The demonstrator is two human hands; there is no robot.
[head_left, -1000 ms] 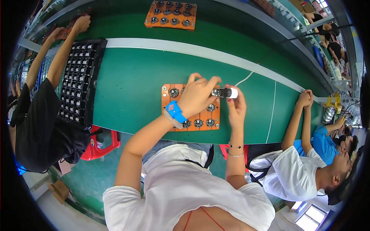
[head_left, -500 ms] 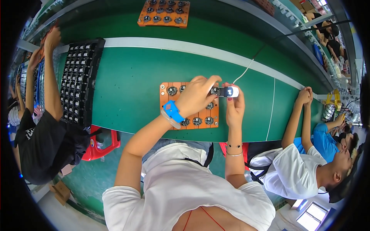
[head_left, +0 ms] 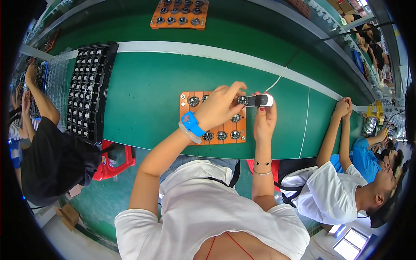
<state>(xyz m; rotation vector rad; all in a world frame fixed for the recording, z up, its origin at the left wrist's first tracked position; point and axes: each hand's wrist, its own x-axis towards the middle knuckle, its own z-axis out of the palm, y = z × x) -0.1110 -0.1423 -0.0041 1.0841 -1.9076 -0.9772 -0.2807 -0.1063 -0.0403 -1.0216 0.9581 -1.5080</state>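
My left hand (head_left: 215,108) reaches over an orange fixture board (head_left: 228,126) and pinches a small round black part (head_left: 242,100) between thumb and fingers. In my right hand (head_left: 265,119) is a white handheld device (head_left: 266,100) with a black band and a grey end. That grey end points at the round part and lies against or very close to it; I cannot tell which. A thin white cable (head_left: 277,81) runs up from beside the device. Several similar round parts (head_left: 221,135) sit in the board, some hidden under my left hand.
Left of the board stands a black compartment tray (head_left: 89,93) of small white-and-black parts. Another loaded orange board (head_left: 177,24) lies on the far green strip, beyond a white rail (head_left: 182,48). Co-workers sit on both sides, one with clasped hands (head_left: 343,107) resting at the table's right.
The device has tilted and slid slightly right, showing more of its grey end. The far orange board has shifted left and away. The left co-worker's arms have come down from a raised orange board.
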